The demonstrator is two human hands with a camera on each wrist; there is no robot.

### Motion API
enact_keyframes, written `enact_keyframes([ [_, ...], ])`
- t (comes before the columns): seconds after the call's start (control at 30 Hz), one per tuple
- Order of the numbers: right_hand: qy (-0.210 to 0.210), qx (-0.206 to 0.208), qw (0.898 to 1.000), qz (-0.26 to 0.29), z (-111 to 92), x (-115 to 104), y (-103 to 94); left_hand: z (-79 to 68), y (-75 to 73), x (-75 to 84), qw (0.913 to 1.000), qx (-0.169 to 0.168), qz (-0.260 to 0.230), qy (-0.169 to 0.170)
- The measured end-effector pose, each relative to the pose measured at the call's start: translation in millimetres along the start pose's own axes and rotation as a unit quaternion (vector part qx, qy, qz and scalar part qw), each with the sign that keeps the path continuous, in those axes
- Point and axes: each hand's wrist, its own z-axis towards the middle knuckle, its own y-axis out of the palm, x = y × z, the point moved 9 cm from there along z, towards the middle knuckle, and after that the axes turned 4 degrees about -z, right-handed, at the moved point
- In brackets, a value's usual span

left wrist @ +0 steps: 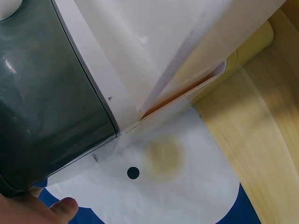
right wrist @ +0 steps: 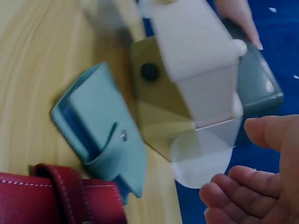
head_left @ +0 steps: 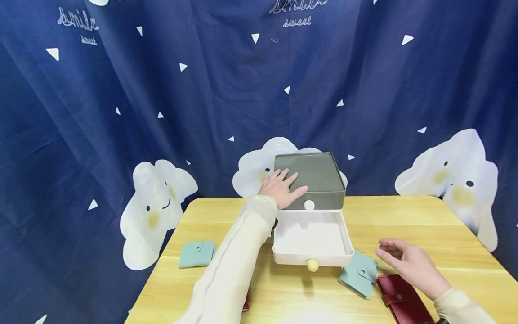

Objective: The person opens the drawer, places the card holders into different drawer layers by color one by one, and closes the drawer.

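Observation:
A small drawer cabinet with a dark grey-green top [head_left: 313,173] stands toward the back of the table. My left hand [head_left: 280,190] rests on that top near its left edge, fingers spread. Below it a white drawer [head_left: 311,231] with a yellow knob [head_left: 313,265] is pulled out, with nothing lying inside. My right hand [head_left: 418,267], fingers loosely bent and holding nothing, hovers over a dark red wallet [head_left: 404,299] with a snap strap. Just left of that hand, a teal wallet [right wrist: 105,126] lies beside the drawer's front right corner, its strap facing up.
A second teal wallet [head_left: 197,254] lies on the left of the wooden table [head_left: 226,209]. Part of a red object [head_left: 246,303] shows beside my left sleeve, which hides the rest. Behind the table hangs a dark blue curtain [head_left: 226,90] with white clouds.

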Motion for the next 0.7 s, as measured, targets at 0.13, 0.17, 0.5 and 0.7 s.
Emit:
enact_keyframes([
  [0.13,-0.030,0.017,0.998,-0.057,2.9,0.8,4.9,1.6,0.4,1.5,1.0000,0.002,-0.001,0.001],
  [0.17,-0.033,0.015,0.997,-0.065,3.4,0.8,7.0,1.9,0.6,1.1,1.0000,0.003,-0.002,-0.001],
  [0.5,-0.043,-0.041,0.993,-0.100,1.6,3.3,39.2,4.4,1.0,-0.3,1.0000,0.007,0.003,0.005],
  [0.7,-0.034,-0.074,0.990,-0.117,2.2,7.8,54.2,4.5,1.8,1.2,0.9999,0.004,0.008,0.008],
])
